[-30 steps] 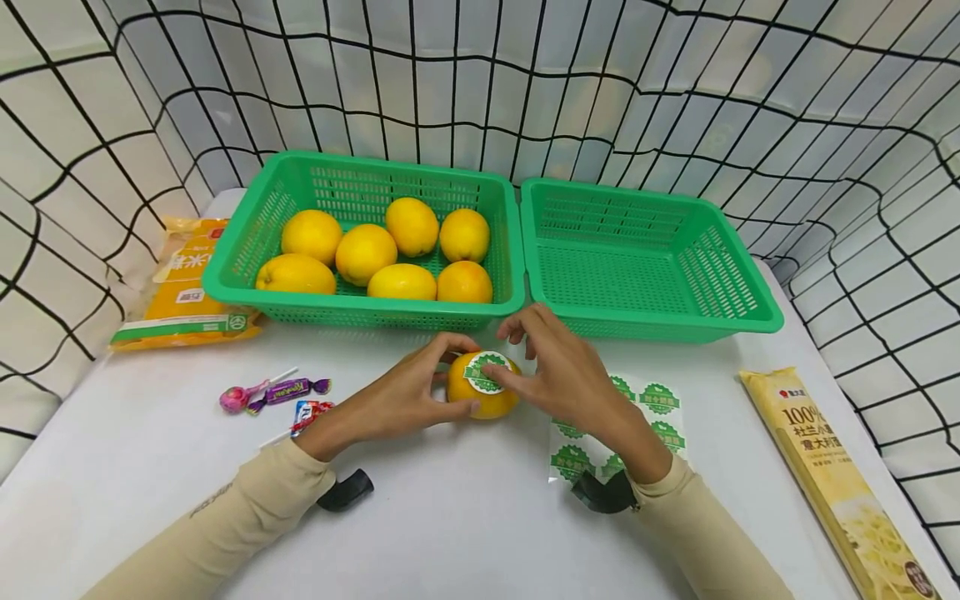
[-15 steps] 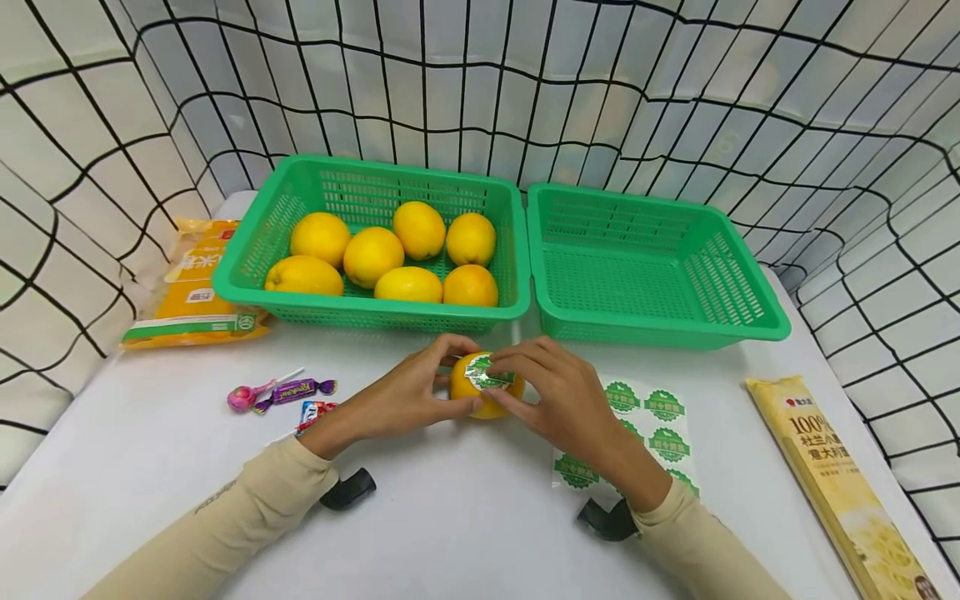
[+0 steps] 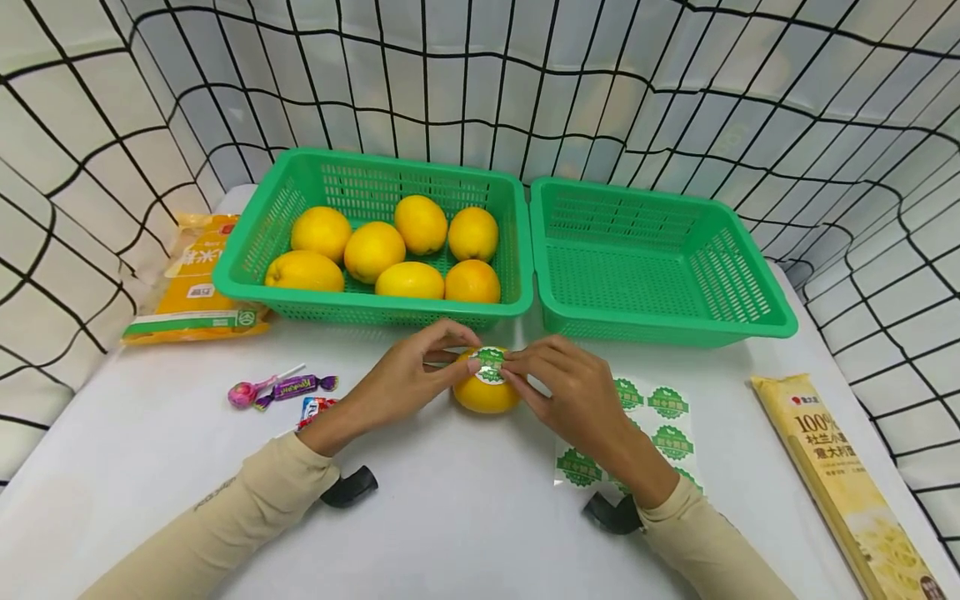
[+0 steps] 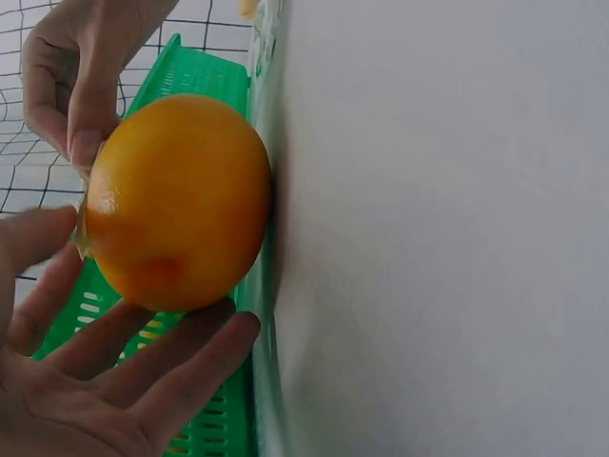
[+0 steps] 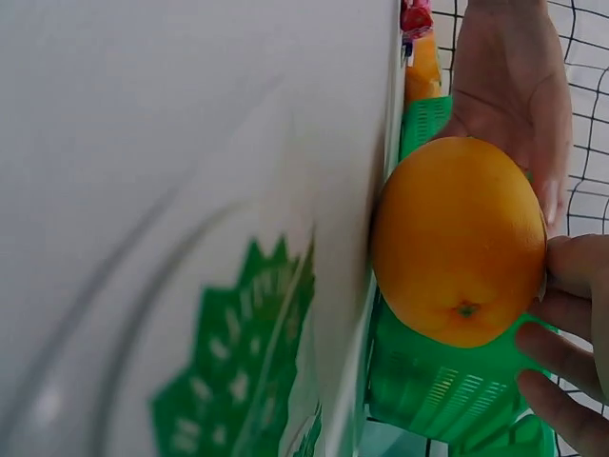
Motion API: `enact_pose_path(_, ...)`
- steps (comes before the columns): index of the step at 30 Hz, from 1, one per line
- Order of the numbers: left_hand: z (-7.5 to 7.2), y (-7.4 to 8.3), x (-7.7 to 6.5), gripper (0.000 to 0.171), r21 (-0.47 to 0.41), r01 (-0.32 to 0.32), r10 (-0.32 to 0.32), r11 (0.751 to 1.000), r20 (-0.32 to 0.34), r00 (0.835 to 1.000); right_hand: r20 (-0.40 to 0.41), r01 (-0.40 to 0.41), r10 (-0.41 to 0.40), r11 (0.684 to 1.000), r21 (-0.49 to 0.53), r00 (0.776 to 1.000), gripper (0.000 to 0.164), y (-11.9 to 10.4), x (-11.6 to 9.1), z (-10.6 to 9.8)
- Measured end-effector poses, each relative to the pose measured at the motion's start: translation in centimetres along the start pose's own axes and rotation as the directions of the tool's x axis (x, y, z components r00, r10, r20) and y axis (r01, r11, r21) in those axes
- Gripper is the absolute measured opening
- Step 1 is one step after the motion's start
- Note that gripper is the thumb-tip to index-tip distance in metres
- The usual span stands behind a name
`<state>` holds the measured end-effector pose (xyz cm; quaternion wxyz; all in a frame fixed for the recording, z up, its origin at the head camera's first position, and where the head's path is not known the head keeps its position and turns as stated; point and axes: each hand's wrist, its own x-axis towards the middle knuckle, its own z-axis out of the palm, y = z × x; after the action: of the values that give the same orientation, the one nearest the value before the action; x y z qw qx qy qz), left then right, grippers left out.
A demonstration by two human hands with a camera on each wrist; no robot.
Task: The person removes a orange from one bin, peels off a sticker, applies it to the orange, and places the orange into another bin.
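Observation:
An orange (image 3: 486,397) rests on the white table, a round green-and-white sticker (image 3: 491,365) on its upper side. My left hand (image 3: 405,371) holds the fruit from the left, thumb on the sticker's left edge. In the left wrist view, that hand's fingers (image 4: 181,357) spread along the side of the orange (image 4: 186,200). My right hand (image 3: 573,387) pinches the sticker's right edge between thumb and index finger. The right wrist view shows the orange's stem end (image 5: 466,309), with the right fingers (image 5: 561,357) beside it; the sticker's face is hidden there.
Behind the hands stand a green basket (image 3: 360,305) of several oranges and a second green basket (image 3: 667,329) without fruit. A sticker sheet (image 3: 667,425) lies under the right forearm. Candies (image 3: 292,388), an orange bag (image 3: 195,292) and a pasta pack (image 3: 840,475) lie around.
The right fingers have come down from above the orange to the sticker's right edge. The left thumb has moved from the fruit's lower side up onto the sticker.

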<state>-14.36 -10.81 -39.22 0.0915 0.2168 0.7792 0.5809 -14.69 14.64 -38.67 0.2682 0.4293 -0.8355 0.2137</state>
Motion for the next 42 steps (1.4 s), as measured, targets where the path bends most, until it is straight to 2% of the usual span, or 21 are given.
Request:
enact_pose_path(3, 0.0, 0.1, 0.0, 0.02, 0.032, 0.004, -0.002, 0.999, -0.054, 0.999, -0.005, 0.025, -0.025, 1.0, -0.019, 1.0, 0.015, 0.0, 0.1, 0.0)
enact_pose_path(7, -0.1, 0.2, 0.0, 0.012, 0.032, 0.034, -0.031, 0.999, -0.083, 0.996, -0.014, 0.041, -0.042, 0.998, -0.051, 0.999, 0.017, -0.1, 0.2, 0.1)
enact_pose_path(14, -0.2, 0.2, 0.0, 0.013, -0.042, 0.113, -0.116, 0.993, -0.067, 0.991, 0.001, 0.106, -0.108, 0.981, -0.16, 0.994, 0.019, -0.5, -0.2, 0.3)
enact_pose_path(17, -0.2, 0.1, 0.0, 0.015, -0.114, 0.156, -0.163, 0.981, -0.052, 0.985, 0.011, 0.107, -0.107, 0.98, -0.169, 0.994, 0.019, -0.7, -0.3, 0.3)
enact_pose_path(21, -0.1, 0.1, -0.1, 0.02, -0.195, 0.197, -0.204, 0.961, -0.016, 0.979, 0.025, 0.051, -0.048, 0.991, -0.127, 0.999, 0.025, -0.8, -0.3, 0.4)
enact_pose_path(27, -0.1, 0.3, -0.2, 0.025, -0.204, 0.215, -0.215, 0.955, 0.023, 0.976, 0.065, -0.094, 0.093, 0.996, 0.006, 0.993, 0.035, -0.9, -0.5, 0.8)
enact_pose_path(30, -0.1, 0.2, -0.2, 0.029, -0.206, 0.221, -0.218, 0.953, 0.04, 0.975, 0.082, -0.137, 0.135, 0.99, 0.018, 0.987, 0.038, -0.7, -0.8, 0.8)
enact_pose_path(33, -0.1, 0.2, -0.2, 0.032, -0.208, 0.23, -0.223, 0.951, 0.055, 0.973, 0.062, -0.153, 0.152, 0.988, 0.012, 0.986, 0.037, -0.6, -0.8, 0.7)
enact_pose_path(38, -0.3, 0.1, -0.2, 0.034, -0.187, 0.246, -0.24, 0.951, 0.051, 0.969, -0.021, -0.139, 0.141, 0.989, 0.049, 0.99, 0.024, -0.5, -0.4, 0.4)
enact_pose_path(42, -0.4, 0.0, -0.1, 0.033, -0.172, 0.249, -0.246, 0.953, 0.035, 0.969, -0.026, -0.115, 0.117, 0.992, 0.052, 0.993, 0.019, -0.5, -0.2, 0.4)
